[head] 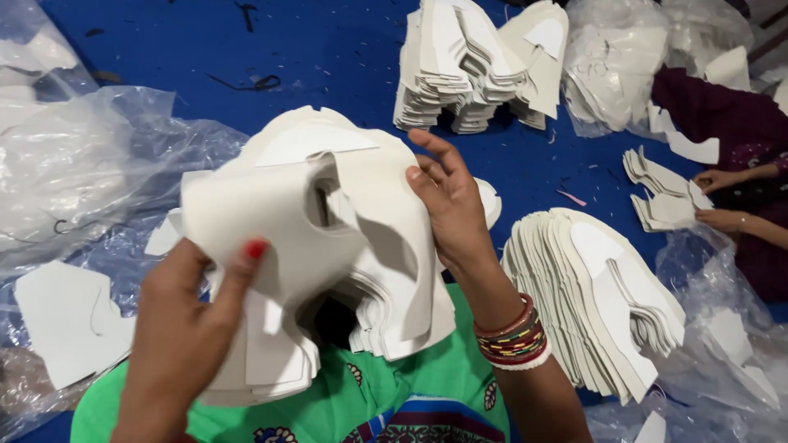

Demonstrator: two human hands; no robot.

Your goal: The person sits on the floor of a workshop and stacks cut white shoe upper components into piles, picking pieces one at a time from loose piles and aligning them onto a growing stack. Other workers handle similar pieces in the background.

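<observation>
Head view: thick fanned stack of white die-cut fabric pieces (pixel 328 246) clamped between left hand (pixel 185 328) and right hand (pixel 451 213); fingers curl closed around its outer edges.

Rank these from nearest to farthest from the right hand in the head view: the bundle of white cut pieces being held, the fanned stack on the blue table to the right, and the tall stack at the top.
1. Held bundle: in the right hand, touching it.
2. Fanned stack: lower right on the blue table.
3. Tall stack: top centre, farthest.

Red thumbnail polish (pixel 256 248); stacked red-green bangles (pixel 515 336); green patterned garment (pixel 427 394).
</observation>
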